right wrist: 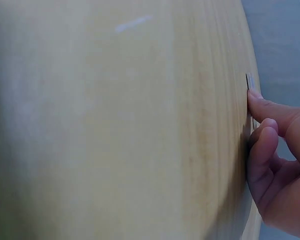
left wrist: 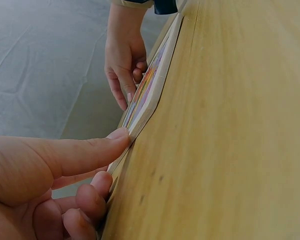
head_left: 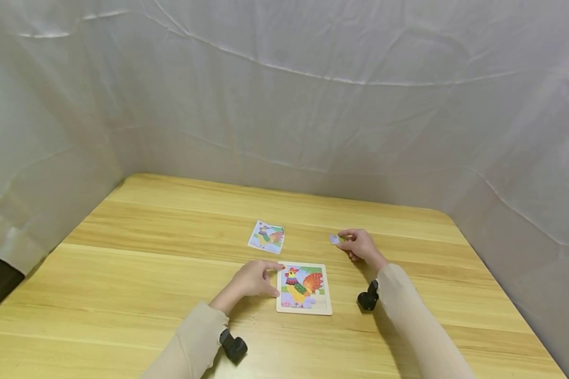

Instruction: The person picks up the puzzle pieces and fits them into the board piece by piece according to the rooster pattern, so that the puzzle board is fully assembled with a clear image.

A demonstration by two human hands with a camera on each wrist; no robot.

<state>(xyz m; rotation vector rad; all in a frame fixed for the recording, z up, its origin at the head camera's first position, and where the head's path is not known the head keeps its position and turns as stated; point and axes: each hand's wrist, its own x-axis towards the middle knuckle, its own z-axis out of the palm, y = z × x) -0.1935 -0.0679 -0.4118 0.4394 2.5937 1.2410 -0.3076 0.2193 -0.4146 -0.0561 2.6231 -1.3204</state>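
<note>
A square jigsaw puzzle of a rooster in a pale wooden frame (head_left: pixel 305 310) lies flat on the table, with a bare gap at its lower right. My left hand (head_left: pixel 254 278) touches the frame's left side; forefinger near the upper corner, thumb lower down. In the left wrist view the thumb (left wrist: pixel 92 156) presses on the frame's edge, the other fingers bent below it. Beyond the puzzle's upper right, my right hand (head_left: pixel 360 246) pinches a small purple and green puzzle piece (head_left: pixel 334 239) between thumb and forefinger, at the tabletop. The right wrist view shows this piece edge-on.
A rooster picture card (head_left: pixel 267 237) lies behind the puzzle, slightly to its left. The wood-grain table (head_left: pixel 170 237) is bordered by pale hanging cloth (head_left: pixel 284 105) at the back and sides. Each wrist carries a small black camera (head_left: pixel 368 299).
</note>
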